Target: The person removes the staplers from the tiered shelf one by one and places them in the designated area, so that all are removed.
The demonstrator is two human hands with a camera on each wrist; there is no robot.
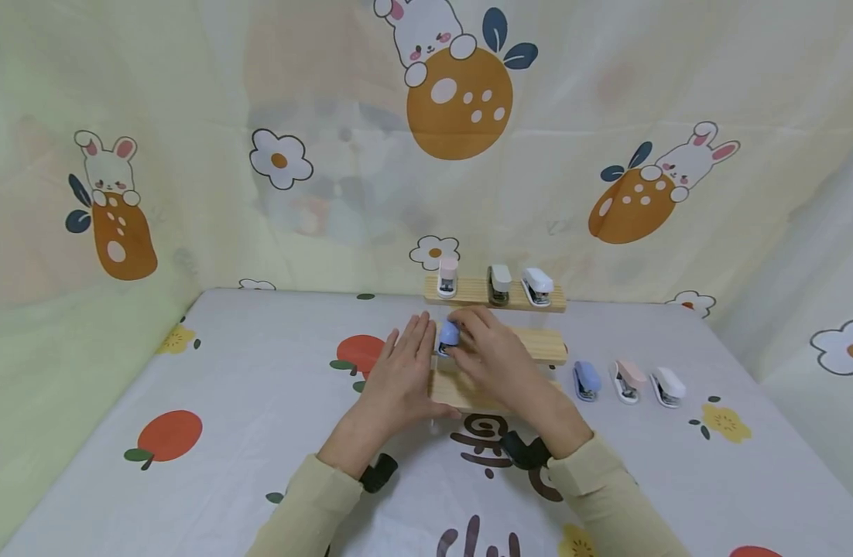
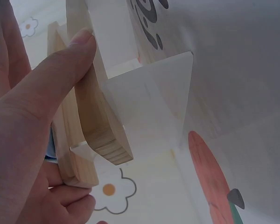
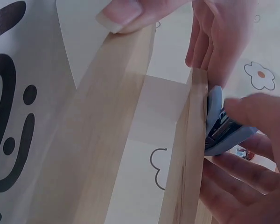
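Note:
A small blue stapler (image 1: 450, 334) stands at the left end of the middle wooden board (image 1: 541, 346) of a stepped rack. My right hand (image 1: 499, 352) pinches it between thumb and fingers; in the right wrist view, the blue stapler (image 3: 219, 126) has its base against the board. At the rack's left end, my left hand (image 1: 402, 371) lies with fingers extended beside the boards. Its thumb (image 2: 67, 60) rests on the front wooden board (image 2: 95, 107), over a translucent side support (image 2: 151, 93).
The rear board (image 1: 475, 294) carries a pink stapler (image 1: 447, 277), a grey one (image 1: 499, 284) and a white one (image 1: 537, 286). Right of the rack, another blue stapler (image 1: 587, 381), a pink one (image 1: 628, 381) and a white one (image 1: 668, 386) stand on the patterned tablecloth (image 1: 259, 418).

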